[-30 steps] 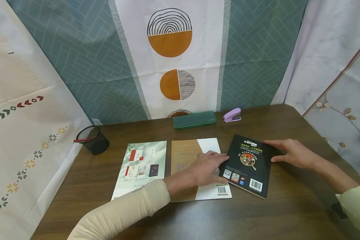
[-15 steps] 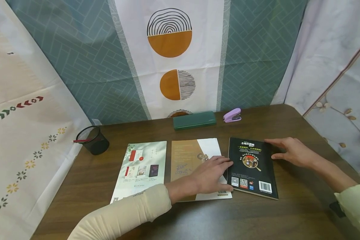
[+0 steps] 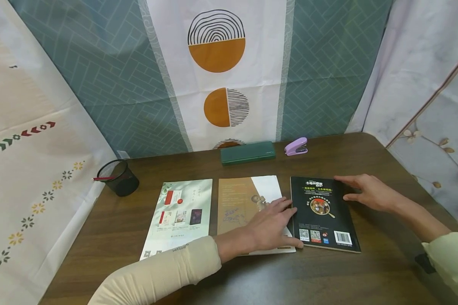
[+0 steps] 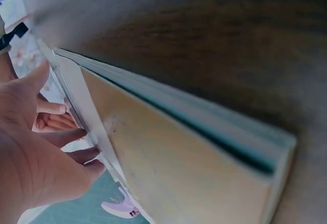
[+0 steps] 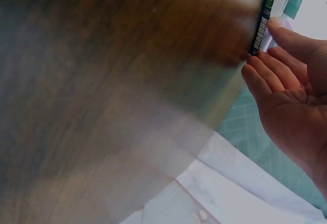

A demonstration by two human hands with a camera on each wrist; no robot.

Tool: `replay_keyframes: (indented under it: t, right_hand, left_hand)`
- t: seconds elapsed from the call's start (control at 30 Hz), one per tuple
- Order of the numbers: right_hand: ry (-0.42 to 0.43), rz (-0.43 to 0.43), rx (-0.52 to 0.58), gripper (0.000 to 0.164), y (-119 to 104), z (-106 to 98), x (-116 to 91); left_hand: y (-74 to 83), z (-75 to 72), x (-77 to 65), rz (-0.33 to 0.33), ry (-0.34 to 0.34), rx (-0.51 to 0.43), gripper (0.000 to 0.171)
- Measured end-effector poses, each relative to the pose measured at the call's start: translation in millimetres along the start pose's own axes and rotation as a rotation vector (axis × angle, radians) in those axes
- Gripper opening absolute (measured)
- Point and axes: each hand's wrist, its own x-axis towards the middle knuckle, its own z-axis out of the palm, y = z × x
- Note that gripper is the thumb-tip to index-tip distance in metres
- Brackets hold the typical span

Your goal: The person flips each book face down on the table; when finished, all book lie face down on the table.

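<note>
A black book (image 3: 320, 212) lies flat on the table, its back cover with a barcode facing up. My left hand (image 3: 269, 224) reaches over the brown-and-white book (image 3: 234, 199), its fingertips and thumb at the black book's left edge. In the left wrist view those fingers (image 4: 82, 155) are spread and lightly bent along the brown book's far side. My right hand (image 3: 374, 193) is at the black book's upper right, with fingertips and thumb against that edge. The right wrist view shows the black book's spine (image 5: 261, 30) at the right hand's fingertips.
A pale green book (image 3: 183, 216) lies left of the brown one. Behind them are a dark green case (image 3: 248, 153) and a purple stapler (image 3: 296, 146). A black mesh pen holder (image 3: 122, 180) with a red pencil stands at the left. Curtains hang behind the table.
The black book has turned from a slant to nearly straight, and its lower end has swung right, off the brown book. My left hand has shifted slightly right and down; my right hand barely moved.
</note>
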Motion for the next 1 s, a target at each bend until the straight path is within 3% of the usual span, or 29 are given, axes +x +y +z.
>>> replay_keyframes:
  t: [0.17,0.47,1.0]
  right_hand:
    - [-0.006,-0.016,0.003,0.068,-2,1,3]
    - [-0.022,-0.07,-0.008,0.065,-2,-1,11]
    - [-0.043,-0.039,0.027,0.064,-7,2,19]
  left_hand:
    - [4.0,1.9,-1.6,-0.019,-0.013,0.005,0.09]
    - [12.5,4.1,-3.7,-0.035,0.064,0.069,0.09]
    - [18.6,11.0,-3.6,-0.075,0.104,0.066,0.088]
